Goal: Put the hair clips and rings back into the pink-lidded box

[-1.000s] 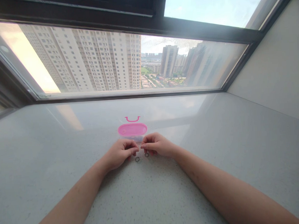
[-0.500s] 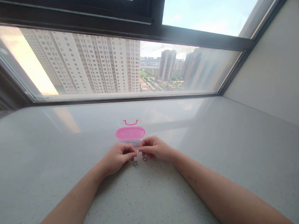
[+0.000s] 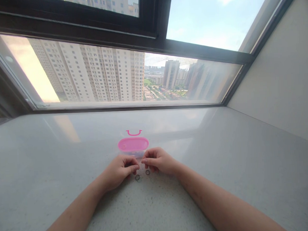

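Observation:
My left hand (image 3: 122, 170) is closed in a pinch, thumb against the fingers. Facing it a short gap away, my right hand (image 3: 159, 160) is pinched too. Anything between the fingertips is too small to make out. Just below my left fingertips a small dark ring (image 3: 137, 178) lies on the pale speckled surface. A second small ring (image 3: 147, 172) is right under my right fingers. Beyond both hands sits an oval pink lid (image 3: 133, 144), with what looks like a clear container below it, partly hidden by my hands. Behind the lid is a curved pink handle (image 3: 134, 133).
The speckled white sill (image 3: 235, 180) runs back to a large dark-framed window (image 3: 133, 107). A plain white wall (image 3: 277, 79) closes off the right side. Tall buildings and sky show through the glass.
The view has tilted up a little, so everything sits lower in the picture. Both hands keep almost the same pinched pose beside the lid and rings.

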Demonstrator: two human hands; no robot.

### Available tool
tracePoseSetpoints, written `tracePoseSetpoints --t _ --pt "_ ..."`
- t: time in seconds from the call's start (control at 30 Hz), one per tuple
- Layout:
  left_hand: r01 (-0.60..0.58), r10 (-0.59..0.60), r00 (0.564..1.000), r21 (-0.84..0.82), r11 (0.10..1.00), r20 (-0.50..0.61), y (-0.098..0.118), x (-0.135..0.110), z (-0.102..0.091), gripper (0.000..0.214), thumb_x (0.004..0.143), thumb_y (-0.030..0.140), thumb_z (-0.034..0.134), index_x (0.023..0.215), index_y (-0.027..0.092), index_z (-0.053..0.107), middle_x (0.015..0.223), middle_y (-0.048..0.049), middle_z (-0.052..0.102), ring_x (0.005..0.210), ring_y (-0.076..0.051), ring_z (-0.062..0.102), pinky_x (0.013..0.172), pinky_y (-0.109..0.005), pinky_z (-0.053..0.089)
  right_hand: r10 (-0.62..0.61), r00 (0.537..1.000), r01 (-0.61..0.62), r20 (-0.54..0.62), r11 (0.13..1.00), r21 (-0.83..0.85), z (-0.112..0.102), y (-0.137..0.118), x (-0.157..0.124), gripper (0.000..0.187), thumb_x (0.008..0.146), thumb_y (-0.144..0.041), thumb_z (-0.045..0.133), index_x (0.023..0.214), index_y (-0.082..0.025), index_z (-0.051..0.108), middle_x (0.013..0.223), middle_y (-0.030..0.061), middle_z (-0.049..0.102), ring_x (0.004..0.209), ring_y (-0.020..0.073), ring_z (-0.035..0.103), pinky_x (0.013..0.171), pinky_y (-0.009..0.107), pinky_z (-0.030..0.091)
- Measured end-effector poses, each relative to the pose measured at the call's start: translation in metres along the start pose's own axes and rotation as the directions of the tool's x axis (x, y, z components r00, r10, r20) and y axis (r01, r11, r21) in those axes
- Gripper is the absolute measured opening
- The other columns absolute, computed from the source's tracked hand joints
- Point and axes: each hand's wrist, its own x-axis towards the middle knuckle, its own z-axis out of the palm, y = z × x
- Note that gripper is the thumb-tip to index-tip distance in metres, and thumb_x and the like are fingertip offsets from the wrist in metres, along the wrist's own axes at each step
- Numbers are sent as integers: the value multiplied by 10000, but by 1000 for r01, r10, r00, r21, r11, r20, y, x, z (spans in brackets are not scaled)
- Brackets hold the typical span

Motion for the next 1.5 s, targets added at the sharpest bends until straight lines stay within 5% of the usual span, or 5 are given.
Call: tracePoseSetpoints --t 1.5 --pt "39 -39 999 -158 987 3 -1 3 -2 236 768 350 571 734 117 564 642 0 554 483 -88 450 468 -212 322 25 999 -26 22 997 67 -1 0 3 260 711 -368 656 724 -122 573 598 -11 577 396 48 456 381 177 320"
